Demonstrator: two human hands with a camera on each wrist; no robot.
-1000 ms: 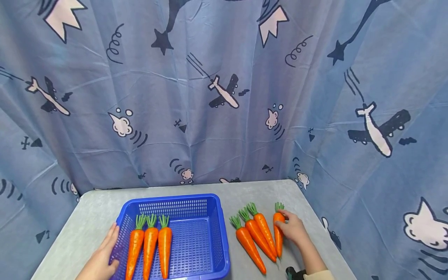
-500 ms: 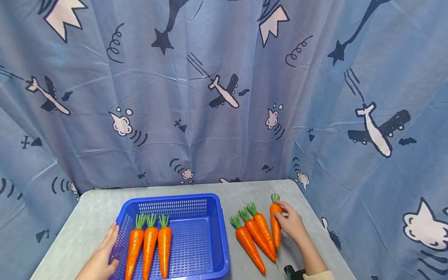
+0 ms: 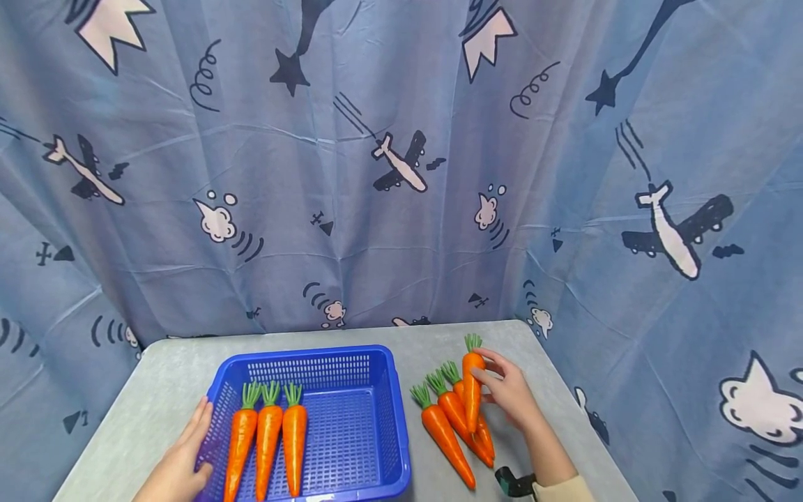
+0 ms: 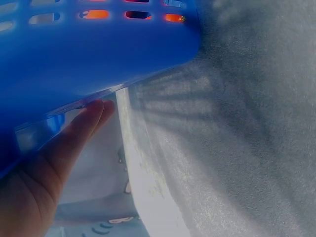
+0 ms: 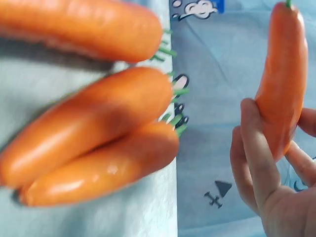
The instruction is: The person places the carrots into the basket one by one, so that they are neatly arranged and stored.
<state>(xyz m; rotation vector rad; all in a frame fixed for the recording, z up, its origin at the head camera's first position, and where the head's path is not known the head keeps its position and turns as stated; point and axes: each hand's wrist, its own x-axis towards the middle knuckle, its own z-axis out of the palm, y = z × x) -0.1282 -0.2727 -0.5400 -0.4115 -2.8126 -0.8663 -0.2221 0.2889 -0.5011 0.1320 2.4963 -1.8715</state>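
My right hand (image 3: pixel 509 392) pinches a carrot (image 3: pixel 472 390) near its green top, between thumb and fingers. The carrot hangs tip down and overlaps the carrots lying on the table in the head view. In the right wrist view this carrot (image 5: pixel 284 64) stands clear of the others, with the fingers (image 5: pixel 257 148) around its thick end. Three more carrots (image 3: pixel 447 439) lie slanted beside the blue basket (image 3: pixel 401 446). Inside the basket, three carrots (image 3: pixel 268 439) rest side by side at the left. My left hand (image 3: pixel 178 457) touches the basket's left side with straight fingers.
A grey-white table (image 3: pixel 169 369) carries everything. Behind it and to the right hangs a blue curtain (image 3: pixel 439 230) with airplane prints. The basket's raised mesh wall (image 3: pixel 314 367) runs around its floor, and the loose carrots lie close to its right side.
My right hand has lifted the rightmost carrot from the table and carried it left, over the other loose carrots. My left hand and the basket have stayed in place.
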